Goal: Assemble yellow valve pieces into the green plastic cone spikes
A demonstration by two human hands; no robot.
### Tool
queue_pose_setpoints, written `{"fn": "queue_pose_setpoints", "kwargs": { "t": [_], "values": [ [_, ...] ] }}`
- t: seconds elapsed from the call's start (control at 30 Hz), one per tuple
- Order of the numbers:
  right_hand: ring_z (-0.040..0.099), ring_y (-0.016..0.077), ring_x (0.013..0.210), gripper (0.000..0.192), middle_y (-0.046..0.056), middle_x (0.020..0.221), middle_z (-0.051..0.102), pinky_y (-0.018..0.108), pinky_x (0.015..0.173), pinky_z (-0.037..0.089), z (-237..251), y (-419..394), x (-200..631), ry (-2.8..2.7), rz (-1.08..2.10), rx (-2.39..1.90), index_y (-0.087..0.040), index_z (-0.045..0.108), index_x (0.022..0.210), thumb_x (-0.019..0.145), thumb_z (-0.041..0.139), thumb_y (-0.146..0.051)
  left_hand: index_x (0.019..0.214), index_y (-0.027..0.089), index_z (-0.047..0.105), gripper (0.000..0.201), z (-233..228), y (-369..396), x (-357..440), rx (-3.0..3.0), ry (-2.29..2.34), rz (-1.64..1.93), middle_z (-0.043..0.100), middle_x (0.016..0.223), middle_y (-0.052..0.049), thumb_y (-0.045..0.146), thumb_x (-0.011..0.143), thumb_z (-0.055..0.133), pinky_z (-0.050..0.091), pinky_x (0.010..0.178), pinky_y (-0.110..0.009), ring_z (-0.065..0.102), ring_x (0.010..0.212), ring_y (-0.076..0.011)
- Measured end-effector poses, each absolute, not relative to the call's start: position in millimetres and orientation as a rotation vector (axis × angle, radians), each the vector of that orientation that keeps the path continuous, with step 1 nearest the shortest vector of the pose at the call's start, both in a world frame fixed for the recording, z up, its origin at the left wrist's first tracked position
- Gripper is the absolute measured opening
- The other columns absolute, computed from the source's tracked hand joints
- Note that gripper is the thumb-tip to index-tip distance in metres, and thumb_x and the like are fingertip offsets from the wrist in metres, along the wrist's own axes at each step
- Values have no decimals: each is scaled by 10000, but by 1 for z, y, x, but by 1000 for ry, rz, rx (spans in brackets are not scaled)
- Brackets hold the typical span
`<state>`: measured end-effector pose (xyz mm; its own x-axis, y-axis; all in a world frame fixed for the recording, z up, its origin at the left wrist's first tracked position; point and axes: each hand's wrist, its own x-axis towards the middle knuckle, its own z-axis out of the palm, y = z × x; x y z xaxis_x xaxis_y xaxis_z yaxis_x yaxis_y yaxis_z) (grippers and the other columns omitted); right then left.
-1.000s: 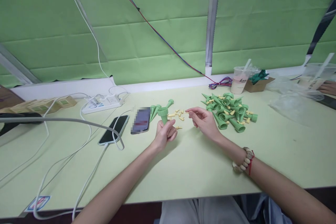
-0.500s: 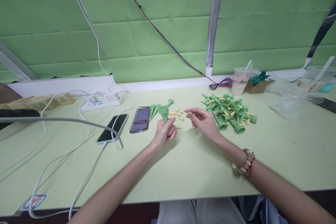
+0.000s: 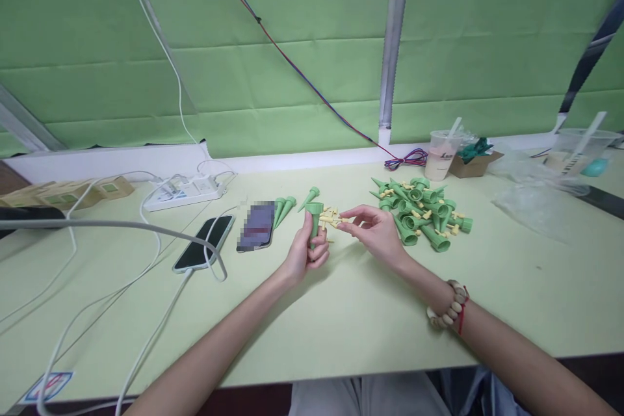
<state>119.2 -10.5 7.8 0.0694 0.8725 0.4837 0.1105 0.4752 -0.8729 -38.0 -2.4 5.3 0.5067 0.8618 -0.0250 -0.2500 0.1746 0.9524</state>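
Since a moment ago the left hand (image 3: 306, 252) has turned its green cone (image 3: 314, 221) more upright and the right hand (image 3: 377, 232) has closed in, a small yellow peg (image 3: 342, 220) pinched in its fingertips just beside the cone's open mouth. Left grip is clamped around the cone's body above the surface (image 3: 341, 312). Farther back lie loose yellow pegs (image 3: 329, 214), the cone pile (image 3: 424, 211), a phone (image 3: 197, 251) and a power strip (image 3: 184, 194).

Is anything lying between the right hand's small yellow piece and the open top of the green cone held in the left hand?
Nothing visible does. The right hand pinches a yellow piece just beside the green cone, which the left hand holds upright, open end up. Loose yellow pieces lie on the table behind that gap.
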Motion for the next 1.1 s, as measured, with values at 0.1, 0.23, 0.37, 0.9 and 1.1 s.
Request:
{"fn": "queue_pose_setpoints", "kwargs": {
  "t": [0.1,0.23,0.37,0.9,1.1],
  "values": [
    [565,117,563,206,51,737,681,223,474,445,8,-12,118,-1413,720,-926,-176,680,717,612,722,-348,524,197,242,569,5,-3,-38,1150,674,892,82,378,110,722,712,360,52,327,-176,84,287,-23],
    [576,123,581,193,51,740,685,224,483,449,8,-11,118,-1402,701,-932,-179,683,717,619,721,-341,517,198,233,588,5,-3,-38,1136,679,926,82,373,107,750,695,326,42,331,-182,87,285,-23],
    [578,121,587,188,50,741,686,219,488,445,8,-11,118,-1398,706,-922,-175,686,724,617,728,-325,512,198,235,589,6,-3,-38,1166,682,928,84,372,107,750,698,318,45,335,-183,93,285,-23],
    [547,102,560,207,43,728,684,204,470,422,10,-13,117,-1388,703,-914,-174,696,727,606,737,-336,524,198,238,576,5,0,-39,1277,692,930,106,383,105,735,728,281,66,341,-177,123,295,-26],
    [565,117,566,212,53,691,691,211,481,423,5,-13,115,-1398,751,-918,-163,710,721,590,746,-327,503,203,218,565,0,-2,-37,1466,688,892,123,382,97,705,746,312,89,334,-186,162,296,-31]
  ]
}}
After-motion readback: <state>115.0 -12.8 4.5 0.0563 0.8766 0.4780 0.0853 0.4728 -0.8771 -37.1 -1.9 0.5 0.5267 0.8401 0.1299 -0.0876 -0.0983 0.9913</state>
